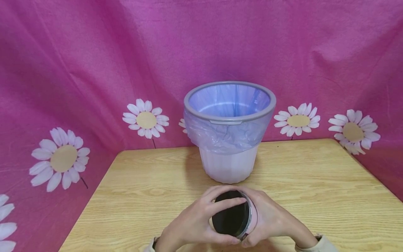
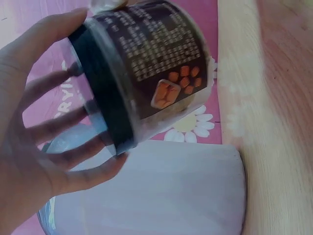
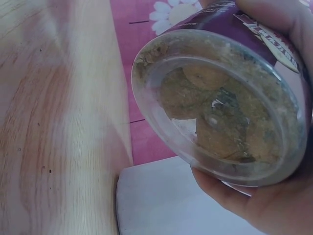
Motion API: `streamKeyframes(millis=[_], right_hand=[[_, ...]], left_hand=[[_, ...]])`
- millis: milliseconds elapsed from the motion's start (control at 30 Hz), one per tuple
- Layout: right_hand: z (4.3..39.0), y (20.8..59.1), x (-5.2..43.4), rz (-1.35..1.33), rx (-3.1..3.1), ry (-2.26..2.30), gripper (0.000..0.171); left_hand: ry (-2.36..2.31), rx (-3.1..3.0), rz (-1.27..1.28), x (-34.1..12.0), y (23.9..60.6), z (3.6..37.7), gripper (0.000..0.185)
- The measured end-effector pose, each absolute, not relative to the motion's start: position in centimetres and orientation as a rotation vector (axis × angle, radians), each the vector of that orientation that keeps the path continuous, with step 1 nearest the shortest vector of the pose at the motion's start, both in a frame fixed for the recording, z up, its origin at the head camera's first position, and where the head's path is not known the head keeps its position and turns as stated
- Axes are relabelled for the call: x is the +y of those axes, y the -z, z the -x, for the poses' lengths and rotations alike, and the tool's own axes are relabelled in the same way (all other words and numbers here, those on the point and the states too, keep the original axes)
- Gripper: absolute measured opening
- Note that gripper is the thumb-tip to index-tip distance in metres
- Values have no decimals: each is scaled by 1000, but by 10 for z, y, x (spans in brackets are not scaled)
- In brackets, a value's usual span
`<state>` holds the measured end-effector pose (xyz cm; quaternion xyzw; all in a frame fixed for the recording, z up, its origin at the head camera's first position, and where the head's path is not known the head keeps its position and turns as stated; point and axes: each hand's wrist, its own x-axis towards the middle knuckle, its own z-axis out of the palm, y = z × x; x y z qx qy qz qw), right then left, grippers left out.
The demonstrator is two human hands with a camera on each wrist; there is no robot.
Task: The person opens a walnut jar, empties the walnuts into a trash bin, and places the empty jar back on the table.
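Observation:
A clear plastic food jar with a brown printed label is held tilted between both hands, in front of the bin. My left hand grips the edge of its black lid, fingers spread round the rim. Around the jar's body curls my right hand. The right wrist view shows the jar's see-through base, with brownish round pieces and crumbs inside.
Behind the hands, a white waste bin with a grey rim stands on the wooden table, lined with a translucent bluish bag. A pink cloth with white daisies hangs round the table.

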<state>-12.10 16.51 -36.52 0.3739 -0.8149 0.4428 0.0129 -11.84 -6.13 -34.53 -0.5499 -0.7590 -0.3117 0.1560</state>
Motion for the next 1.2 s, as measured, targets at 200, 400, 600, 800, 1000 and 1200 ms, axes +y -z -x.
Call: streamKeyframes(millis=[200,400,600,800,1000,1200], right_hand=[[121,365,166,-1179,-2511,-1324,104],[121,366,165,-1256,-2490,-1352,101],[120,368,165,-1245,-2521,-1416,103],[122,370,168,-1286,-2444,-1374,101],[123,371,168,-1287,-2443,-1362,102],[124,370,166,-1249,-2480,-1359,102]], left_hand=[[836,-2155,1605,-60,347,119,82],[844,-2184,1616,-61,348,117,82],[826,-2218,1591,-61,348,117,84],[814,-2187,1653,-60,348,119,85],[827,-2176,1653,-59,349,119,83],[813,-2160,1644,-61,348,121,82]])
